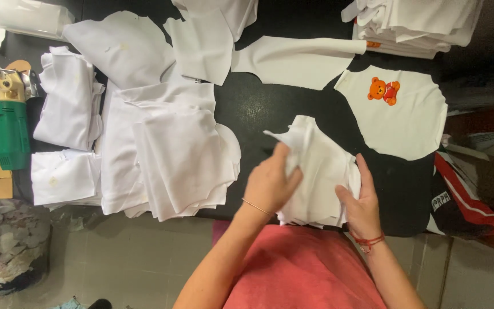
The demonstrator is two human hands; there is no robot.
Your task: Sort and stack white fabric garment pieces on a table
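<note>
At the table's [258, 109] near edge, the left hand [270, 184] is pinching the top piece of a small white stack [321, 171] while the right hand [362, 203] is steadying its side, fingers spread. Sorted piles [167, 154] are lying left; a bear-print piece [398, 114] is waiting beyond.

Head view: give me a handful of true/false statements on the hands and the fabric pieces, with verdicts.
1. Both hands are on the small stack of white fabric pieces at the near table edge. True.
2. The left hand pinches a fold of the top piece. True.
3. The right hand holds scissors. False: it rests flat against the stack's right side, holding no tool.
4. The piece with the orange bear print lies under the hands. False: it lies apart, up and to the right of the stack.
5. The green-bodied tool sits at the table's left edge. True.
</note>
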